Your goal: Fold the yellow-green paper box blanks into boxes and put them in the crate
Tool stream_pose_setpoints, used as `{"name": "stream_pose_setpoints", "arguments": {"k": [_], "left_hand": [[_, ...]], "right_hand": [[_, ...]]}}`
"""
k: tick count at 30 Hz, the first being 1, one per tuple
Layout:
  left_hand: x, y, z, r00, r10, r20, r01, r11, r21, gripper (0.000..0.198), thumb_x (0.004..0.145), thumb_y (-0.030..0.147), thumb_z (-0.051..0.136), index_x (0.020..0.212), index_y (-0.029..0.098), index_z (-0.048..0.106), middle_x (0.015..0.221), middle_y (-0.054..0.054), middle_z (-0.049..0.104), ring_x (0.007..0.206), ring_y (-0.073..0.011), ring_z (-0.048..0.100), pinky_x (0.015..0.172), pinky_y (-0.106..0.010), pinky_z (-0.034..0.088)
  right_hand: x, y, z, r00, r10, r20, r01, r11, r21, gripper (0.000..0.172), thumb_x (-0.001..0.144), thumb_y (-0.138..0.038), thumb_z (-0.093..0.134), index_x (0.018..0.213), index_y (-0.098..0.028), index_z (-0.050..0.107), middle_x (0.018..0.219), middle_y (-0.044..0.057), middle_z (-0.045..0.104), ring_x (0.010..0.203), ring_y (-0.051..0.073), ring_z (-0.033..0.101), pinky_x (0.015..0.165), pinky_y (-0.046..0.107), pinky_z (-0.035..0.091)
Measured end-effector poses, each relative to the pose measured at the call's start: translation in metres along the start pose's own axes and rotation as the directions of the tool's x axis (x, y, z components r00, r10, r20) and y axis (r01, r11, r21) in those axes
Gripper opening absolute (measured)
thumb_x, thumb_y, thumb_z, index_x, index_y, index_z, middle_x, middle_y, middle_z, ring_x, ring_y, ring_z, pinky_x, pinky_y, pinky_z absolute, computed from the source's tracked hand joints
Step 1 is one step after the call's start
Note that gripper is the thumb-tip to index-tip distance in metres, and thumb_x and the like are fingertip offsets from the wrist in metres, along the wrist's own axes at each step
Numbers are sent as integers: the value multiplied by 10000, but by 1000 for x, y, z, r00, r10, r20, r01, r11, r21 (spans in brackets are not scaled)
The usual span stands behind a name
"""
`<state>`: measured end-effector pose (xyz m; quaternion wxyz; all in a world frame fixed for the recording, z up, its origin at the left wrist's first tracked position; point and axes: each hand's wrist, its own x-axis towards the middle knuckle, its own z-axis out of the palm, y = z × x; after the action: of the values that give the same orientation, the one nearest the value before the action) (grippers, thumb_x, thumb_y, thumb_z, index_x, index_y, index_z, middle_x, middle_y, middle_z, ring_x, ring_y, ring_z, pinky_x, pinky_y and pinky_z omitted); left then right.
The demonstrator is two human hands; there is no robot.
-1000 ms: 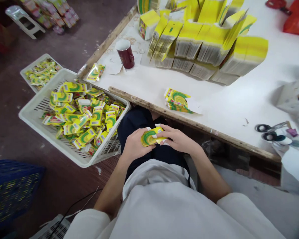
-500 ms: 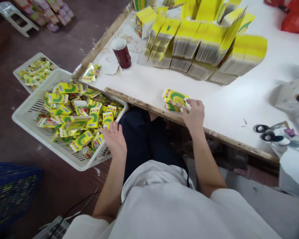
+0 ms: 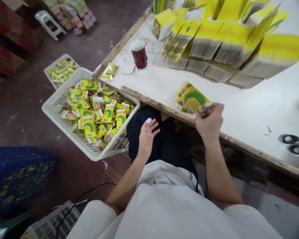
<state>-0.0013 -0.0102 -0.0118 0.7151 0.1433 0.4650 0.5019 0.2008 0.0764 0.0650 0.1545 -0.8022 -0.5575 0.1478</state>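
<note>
My right hand (image 3: 210,121) pinches the near right corner of a flat yellow-and-green printed carton (image 3: 194,99) above the table's front edge. Part of another yellow carton (image 3: 183,107) shows beneath it. Over my lap, my left hand (image 3: 147,136) is raised with its fingers apart and nothing in them. White covers show on fingertips of both hands. To the left of that hand, a white plastic basket (image 3: 64,127) holds many small yellow-and-green cartons (image 3: 108,113) in a loose heap.
Tall stacks of yellow cartons (image 3: 210,44) stand at the table's back. A maroon mug (image 3: 140,56) and a clear-wrapped packet (image 3: 110,71) are at the left; scissors (image 3: 292,142) lie right. A smaller basket (image 3: 49,73) and a blue crate (image 3: 20,179) are on the floor.
My left hand has moved right, away from the basket to over my lap. My right hand has lifted a carton from the small pile. The view has swung somewhat, shifting the scene.
</note>
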Motion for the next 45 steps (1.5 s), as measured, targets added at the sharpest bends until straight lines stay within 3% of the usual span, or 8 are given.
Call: {"name": "stream_pose_setpoints", "arguments": {"k": [2,7,13,18,24,31,37,45], "left_hand": [[0,6,12,999,48,1,-48,999,10,944,755,905,374,1434,249,362,1509,-195,461,1349,-321,523,985,-469,534],[0,24,26,997,53,-60,-56,997,-44,741,812,860,259,1092,228,527,935,-101,615,959,-266,655,809,-418,567],[3,19,15,964,31,-263,-42,999,-34,538,842,771,470,806,235,444,709,18,440,616,-123,494,624,-268,510],[-3,1,9,985,11,-171,-28,995,-93,590,629,669,818,945,211,623,884,-29,692,790,-191,686,774,-348,587],[-2,9,-12,998,-63,11,63,997,-40,570,784,683,683,1039,176,734,1057,-115,775,1009,-312,735,943,-481,577],[4,48,-31,890,-28,456,-190,885,425,1086,558,659,863,1450,206,438,1436,-182,574,1338,-367,544,1133,-507,422],[-18,31,-3,963,-94,254,-103,742,663,804,687,353,836,1359,216,416,1111,-64,701,960,-252,707,825,-352,568],[-21,19,3,973,25,229,-180,699,692,573,707,323,756,1171,255,426,937,-17,674,796,-224,697,689,-326,531]], "right_hand": [[-26,-21,4,974,-67,215,30,984,173,414,741,-293,706,1032,-242,416,832,-1,628,663,161,585,623,305,480],[-93,-58,28,651,-228,724,-311,790,528,461,808,-395,722,1074,-251,374,759,-57,570,605,111,529,562,233,436],[-98,-53,33,710,-188,678,-217,858,466,501,763,-342,788,1151,-233,491,779,-49,577,670,126,542,632,258,468],[-70,-43,19,791,-189,582,-112,891,441,150,837,-283,682,969,-215,654,858,4,681,750,160,615,699,300,509],[-51,-32,-2,866,-266,423,113,929,353,136,893,-235,589,880,-254,723,827,28,713,758,208,647,711,383,556],[-59,-39,-10,620,-668,411,657,729,194,286,951,-189,554,984,-401,744,929,-12,737,1021,236,621,1176,544,334],[-83,-35,16,938,-266,221,182,923,340,688,926,-402,584,1537,-232,319,1535,149,436,1424,323,429,1184,551,374],[-83,-34,31,793,-139,593,-194,865,463,418,965,-439,506,1279,-209,658,1298,98,694,1223,293,640,1100,487,480]]}}
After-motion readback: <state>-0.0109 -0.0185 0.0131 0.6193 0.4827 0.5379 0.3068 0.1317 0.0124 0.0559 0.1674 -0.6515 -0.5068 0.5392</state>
